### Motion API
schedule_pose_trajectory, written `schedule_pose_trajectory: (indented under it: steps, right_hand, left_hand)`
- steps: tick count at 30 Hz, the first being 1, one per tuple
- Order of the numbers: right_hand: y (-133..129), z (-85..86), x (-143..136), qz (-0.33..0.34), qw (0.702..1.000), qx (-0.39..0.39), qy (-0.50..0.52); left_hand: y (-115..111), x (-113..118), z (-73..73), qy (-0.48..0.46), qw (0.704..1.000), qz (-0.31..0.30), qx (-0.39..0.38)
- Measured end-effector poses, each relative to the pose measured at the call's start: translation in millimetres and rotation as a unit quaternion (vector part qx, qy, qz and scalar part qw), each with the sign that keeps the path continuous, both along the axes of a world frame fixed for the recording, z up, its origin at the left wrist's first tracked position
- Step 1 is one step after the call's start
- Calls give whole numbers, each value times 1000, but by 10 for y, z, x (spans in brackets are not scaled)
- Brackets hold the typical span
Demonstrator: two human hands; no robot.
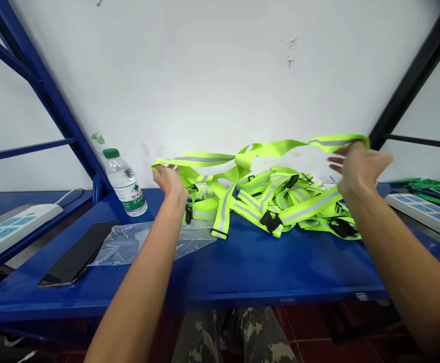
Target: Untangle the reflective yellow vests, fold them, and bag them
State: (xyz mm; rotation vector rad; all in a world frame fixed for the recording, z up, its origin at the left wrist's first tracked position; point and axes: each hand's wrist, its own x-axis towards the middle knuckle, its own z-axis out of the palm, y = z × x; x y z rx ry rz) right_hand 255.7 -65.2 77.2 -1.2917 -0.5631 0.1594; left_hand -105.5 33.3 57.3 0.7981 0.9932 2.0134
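Left hand point(170, 182) pinches a reflective strap point(244, 160), right hand point(361, 169) spread inside it; black buckles point(271, 221) between could snag it.

Clear, green-capped bottle point(124, 184) stands at the left rear of the blue desk point(265, 269). Black phone point(76, 254) lies flat near the desk's left edge. One white power strip point(17, 227) lies at far left, another point(428, 214) at far right. White wall point(220, 75) behind shows surface marks.
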Motion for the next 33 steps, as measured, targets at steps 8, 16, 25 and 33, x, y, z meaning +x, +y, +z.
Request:
schedule_pose_trajectory:
  steps: [8,16,25,33]
  right_hand:
    - [-86,-30,-325,194,951,-187,-152]
    - [-593,-357,-1473,335,693,-335,-544]
    - [-220,-689,-1840,505,799,-238,-222]
    - [227,-75,-1116,84,932,-54,-350]
  left_hand:
    - [-75,226,9,17,998,46,-28]
    - [-259,343,134,39,999,7,-28]
    - [-635,342,449,59,992,-90,68]
    - [-788,187,475,193,960,-197,-46]
